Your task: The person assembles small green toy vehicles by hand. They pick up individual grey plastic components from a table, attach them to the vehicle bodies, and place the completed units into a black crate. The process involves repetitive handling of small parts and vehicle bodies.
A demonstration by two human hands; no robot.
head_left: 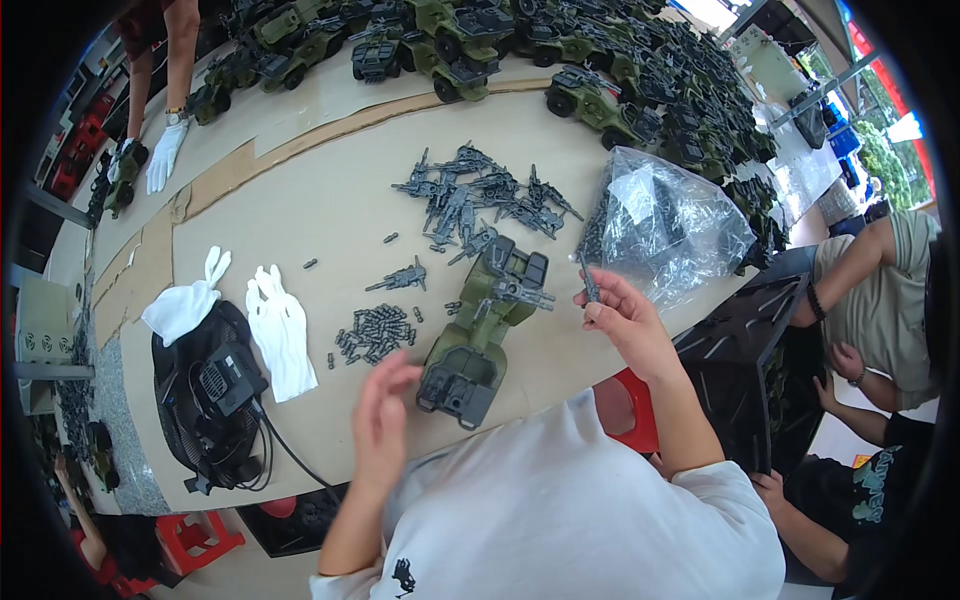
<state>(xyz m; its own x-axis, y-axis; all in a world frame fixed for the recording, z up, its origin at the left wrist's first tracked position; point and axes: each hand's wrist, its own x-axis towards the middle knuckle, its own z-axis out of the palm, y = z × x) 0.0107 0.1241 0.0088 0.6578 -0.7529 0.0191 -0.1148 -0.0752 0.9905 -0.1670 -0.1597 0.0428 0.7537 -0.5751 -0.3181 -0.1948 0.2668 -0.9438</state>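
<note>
A green and dark grey toy military vehicle (470, 335) lies on the table in front of me, with a grey toy gun (520, 293) on its upper side. Beside its near end is my left hand (384, 405), fingers loosely stretched, holding nothing. My right hand (625, 318) pinches a slim dark grey plastic piece (588, 279), apart from the vehicle and to its right. Beyond the vehicle lies a heap of grey toy guns (465, 205). A single toy gun (402, 276) and a pile of tiny grey parts (375, 335) lie to its left.
Clear plastic bags of grey parts (660, 215) sit at right. Many toy vehicles (450, 50) crowd the far side. White gloves (280, 335) and a black bag with a cabled device (215, 395) lie left. Co-workers are at far left, where one wears a white glove (167, 155), and right.
</note>
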